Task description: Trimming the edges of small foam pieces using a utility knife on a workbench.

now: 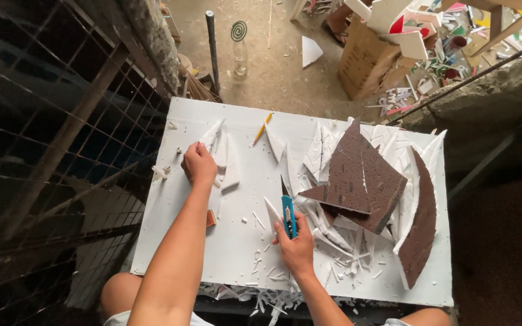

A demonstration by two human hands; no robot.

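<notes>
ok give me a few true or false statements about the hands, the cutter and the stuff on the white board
1. The right hand holds a blue utility knife. True.
2. The left hand holds the yellow pencil. False: the pencil lies alone on the white board, apart from the left hand, which rests on white foam pieces.
3. Dark brown pieces lie on the board to the right of the knife. True.
4. The knife's blade points toward the person. False: it points away, toward the far edge of the board.
5. White scraps are scattered near the right hand. True.
6. The cardboard box stands on the board. False: it stands on the floor beyond it.
</notes>
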